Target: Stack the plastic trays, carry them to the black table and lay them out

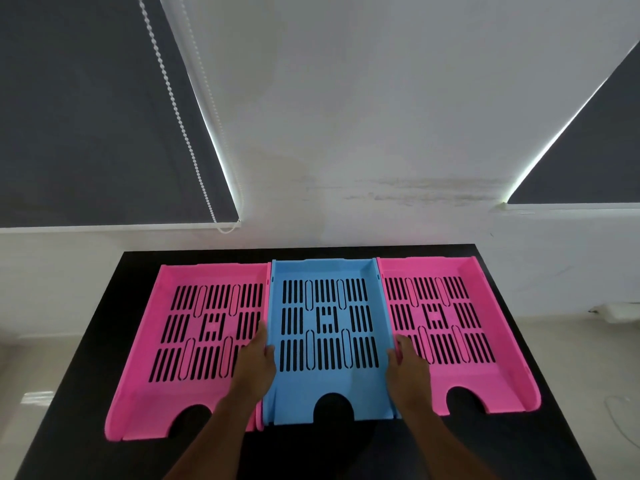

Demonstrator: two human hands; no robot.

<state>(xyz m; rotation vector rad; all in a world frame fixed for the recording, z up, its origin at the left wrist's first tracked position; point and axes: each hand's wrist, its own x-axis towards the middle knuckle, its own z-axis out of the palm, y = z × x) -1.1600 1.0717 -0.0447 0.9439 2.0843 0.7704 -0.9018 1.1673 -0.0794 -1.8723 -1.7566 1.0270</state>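
Your left hand (pixel 254 363) and right hand (pixel 407 367) clamp the side walls of the blue tray (pixel 329 386), which sits on the black table (pixel 86 358) between two pink trays (pixel 166 386), touching both. Your fingers overlap the pink walls, so letting go carelessly could drag a neighbour askew. All three front edges lie near the table's near edge; a nudge toward you could tip one off.

A blue tray (pixel 325 341) with rows of dark slotted cut-outs sits between a left pink tray (pixel 194 341) and a right pink tray (pixel 453 327) bearing the same slot pattern, all on a black table (pixel 86 393) before a white wall (pixel 346 116) with grey blinds (pixel 86 116).
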